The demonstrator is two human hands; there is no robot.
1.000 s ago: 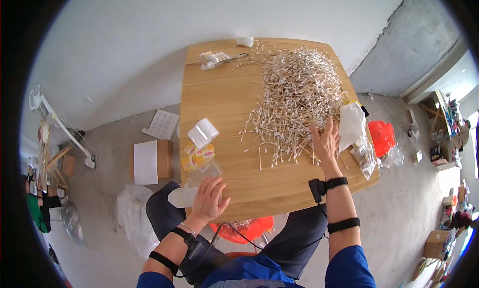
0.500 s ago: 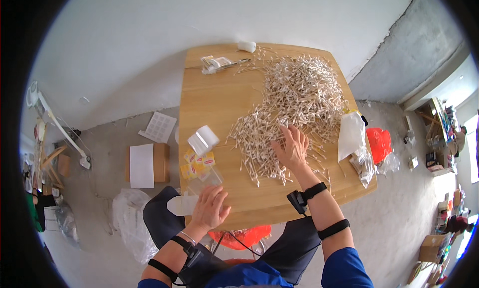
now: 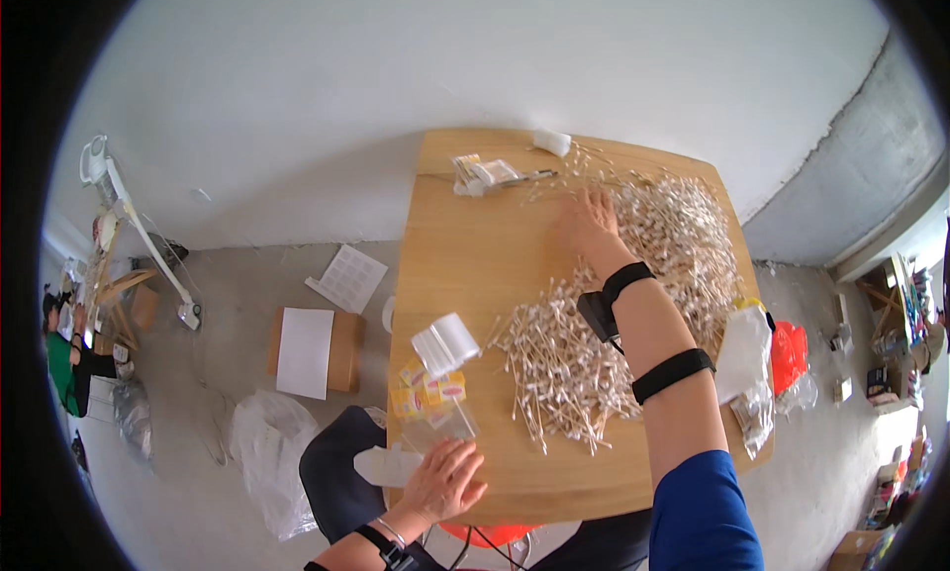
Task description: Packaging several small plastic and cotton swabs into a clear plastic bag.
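Note:
A large heap of loose cotton swabs (image 3: 564, 373) spreads over the right half of the wooden table (image 3: 485, 244). My right hand (image 3: 594, 222), slightly blurred, reaches to the heap's far left edge. Its fingers are apart and I see nothing held in them. My left hand (image 3: 442, 480) rests at the near left edge of the table, fingers stretched out. Next to it lie a clear plastic box (image 3: 442, 428) and a whitish translucent piece (image 3: 384, 466) that juts over the edge. Just beyond are yellow-and-white cards (image 3: 427, 391) and a white translucent container (image 3: 445, 345).
At the table's far side lie small packets (image 3: 482, 173), a thin dark tool (image 3: 529, 178) and a white bundle (image 3: 552, 142). Plastic bags (image 3: 749, 353) sit along the right edge. A cardboard box (image 3: 346, 351) and a clear bag (image 3: 272, 452) stand on the floor at left.
My right hand has moved from the near part of the swab heap to its far left edge. The left hand stays by the plastic box. The whole view has shifted.

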